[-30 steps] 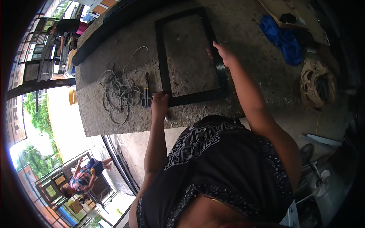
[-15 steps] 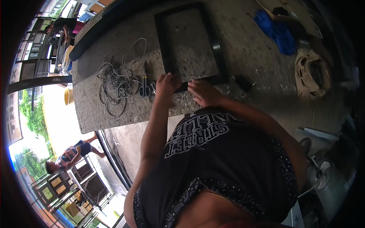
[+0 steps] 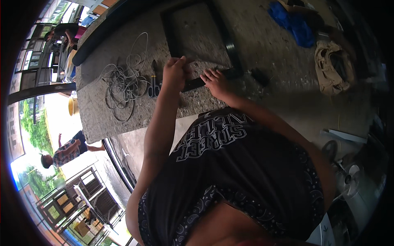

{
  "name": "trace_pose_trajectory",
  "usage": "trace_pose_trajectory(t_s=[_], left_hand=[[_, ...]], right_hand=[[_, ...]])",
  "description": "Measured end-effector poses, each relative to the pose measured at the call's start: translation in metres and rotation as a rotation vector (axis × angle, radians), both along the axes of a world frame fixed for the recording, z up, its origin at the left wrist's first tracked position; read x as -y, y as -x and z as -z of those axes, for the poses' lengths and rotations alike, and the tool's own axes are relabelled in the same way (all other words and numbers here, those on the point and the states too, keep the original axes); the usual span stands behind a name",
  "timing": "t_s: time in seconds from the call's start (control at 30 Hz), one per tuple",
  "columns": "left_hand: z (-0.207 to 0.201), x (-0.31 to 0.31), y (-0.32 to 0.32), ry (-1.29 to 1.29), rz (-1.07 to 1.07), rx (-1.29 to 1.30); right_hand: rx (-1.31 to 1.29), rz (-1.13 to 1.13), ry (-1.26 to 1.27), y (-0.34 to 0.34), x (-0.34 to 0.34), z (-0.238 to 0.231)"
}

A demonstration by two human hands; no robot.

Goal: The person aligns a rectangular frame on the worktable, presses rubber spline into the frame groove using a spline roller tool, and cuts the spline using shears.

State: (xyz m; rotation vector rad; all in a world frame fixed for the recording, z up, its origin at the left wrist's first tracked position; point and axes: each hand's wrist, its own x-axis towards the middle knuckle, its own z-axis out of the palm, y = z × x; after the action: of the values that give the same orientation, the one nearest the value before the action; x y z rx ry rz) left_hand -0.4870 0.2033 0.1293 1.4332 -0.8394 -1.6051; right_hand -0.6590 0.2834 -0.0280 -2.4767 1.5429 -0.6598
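A black rectangular frame [image 3: 230, 49] lies flat on the worn workbench. My left hand [image 3: 175, 74] is closed at its near left corner, pinching what looks like a thin dark strip [image 3: 211, 61] that runs across toward the right side bar. Its fingertips are partly hidden. My right hand [image 3: 217, 84] rests on the near bar of the frame with its fingers apart, holding nothing. Left of my left hand lie dark-handled scissors [image 3: 154, 88], and beyond them a loose tangle of thin grey cord [image 3: 121, 88].
A small black object [image 3: 259, 77] sits right of the frame. Farther right are a blue cloth [image 3: 293, 26] and a tan cloth item [image 3: 332, 67]. A long dark padded edge [image 3: 98, 39] bounds the workbench [image 3: 102, 123] at the far left. A fan [image 3: 348, 179] stands at lower right; two people are off left.
Both hands have moved slightly up in the picture, the left one lifting more from the near bar. The right hand's fingers now lie spread on the bar. The view has shifted slightly.
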Motion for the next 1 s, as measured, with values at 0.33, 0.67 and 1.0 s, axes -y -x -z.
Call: trace_pose_trajectory(t_s=[0.33, 0.67, 1.0], left_hand=[[0.061, -0.025, -0.044, -0.108, -0.056, -0.036], [0.126, -0.039, -0.055, 0.102, 0.087, 0.846], [0.125, -0.048, -0.055, 0.457, -0.112, 1.277]], right_hand=[[0.187, -0.256, 0.030, 0.036, -0.015, -0.001], [0.434, 0.096, -0.003, 0.102, -0.008, -0.040], [0.585, 0.205, -0.257, 0.159, 0.082, -0.046]])
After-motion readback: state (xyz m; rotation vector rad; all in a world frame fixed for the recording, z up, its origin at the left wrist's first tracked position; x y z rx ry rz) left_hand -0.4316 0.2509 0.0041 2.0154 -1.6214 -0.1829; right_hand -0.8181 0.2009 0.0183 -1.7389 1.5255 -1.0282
